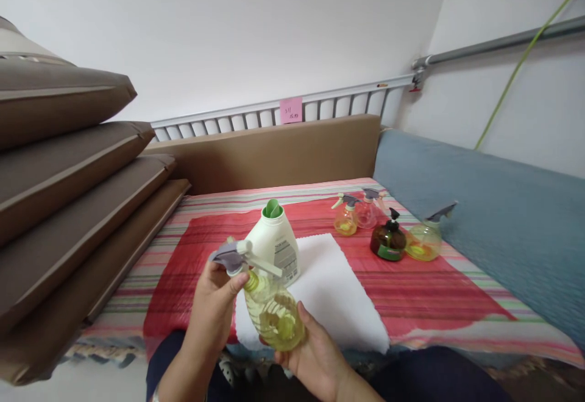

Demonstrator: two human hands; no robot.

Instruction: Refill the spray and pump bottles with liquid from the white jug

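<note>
Tilted between my two hands is a yellow-tinted clear spray bottle with a grey and white trigger head. My left hand is closed around its neck and spray head. Lower down, my right hand grips the base of the same bottle. Just behind it stands a large white detergent bottle, its open neck showing a green spout. Under these lies a white cloth or sheet with scalloped edges.
To the right stand an orange spray bottle, a pink spray bottle, a brown pump bottle and a yellow spray bottle. Stacked brown cushions rise at left. A blue padded side borders the right.
</note>
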